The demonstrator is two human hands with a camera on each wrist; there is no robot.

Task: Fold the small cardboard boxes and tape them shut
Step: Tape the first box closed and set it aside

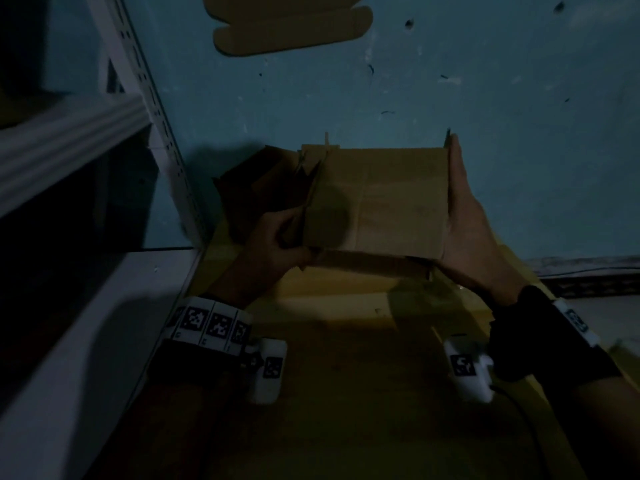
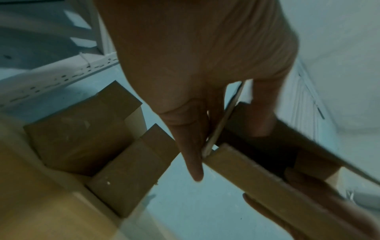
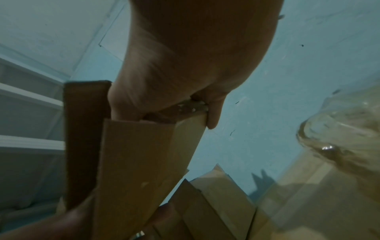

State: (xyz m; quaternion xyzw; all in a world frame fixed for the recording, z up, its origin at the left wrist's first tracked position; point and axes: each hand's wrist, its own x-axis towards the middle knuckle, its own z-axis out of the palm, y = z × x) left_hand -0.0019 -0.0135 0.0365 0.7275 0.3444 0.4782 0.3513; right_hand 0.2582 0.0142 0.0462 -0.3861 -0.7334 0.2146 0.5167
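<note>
small cardboard box (image 1: pixel 377 199) held up off the floor (image 1: pixel 346 393), between both hands. left hand (image 1: pixel 273 244) pinches its left flap, fingers curled. right hand (image 1: pixel 464 216) lies flat along its right wall, fingers straight. flat cardboard blank (image 1: pixel 291 26) lies well beyond.

A small brown cardboard box (image 1: pixel 377 199) is held up in the air, half folded, its broad plain panel facing up and its left side flap standing loose and not yet tucked in. Behind it on the left lie more brown boxes (image 1: pixel 249 181), and one flat unfolded blank (image 1: pixel 291 26) lies farther off.
</note>
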